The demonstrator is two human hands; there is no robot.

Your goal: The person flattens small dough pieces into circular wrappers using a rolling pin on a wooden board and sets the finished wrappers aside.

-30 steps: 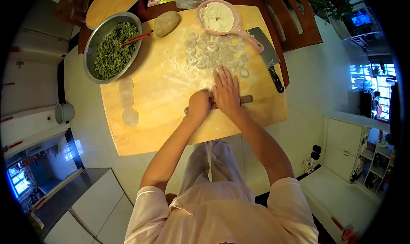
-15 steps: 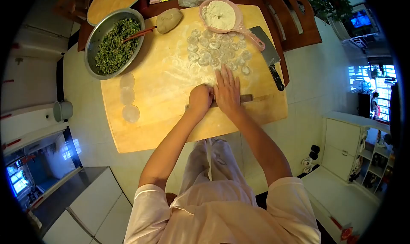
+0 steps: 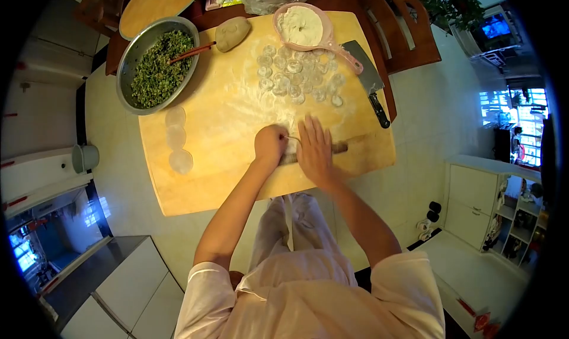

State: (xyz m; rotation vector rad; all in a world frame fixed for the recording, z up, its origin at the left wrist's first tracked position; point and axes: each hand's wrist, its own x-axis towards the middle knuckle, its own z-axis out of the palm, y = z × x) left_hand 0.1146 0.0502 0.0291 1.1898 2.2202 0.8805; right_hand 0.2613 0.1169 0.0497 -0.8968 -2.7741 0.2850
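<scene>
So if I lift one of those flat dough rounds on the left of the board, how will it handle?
The flat dough rounds look very thin, so one would probably droop rather than stay stiff. They overlap in a row, so neighbours may cling and lift together. Lying flat, they seem unlikely to roll.

A home, with wooden chairs (image 3: pixel 408 27), cabinets (image 3: pixel 471 193) and a plant (image 3: pixel 453 8).

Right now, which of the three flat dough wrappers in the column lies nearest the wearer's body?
The bottom wrapper; the middle wrapper and top wrapper lie nearer the metal bowl.
</scene>
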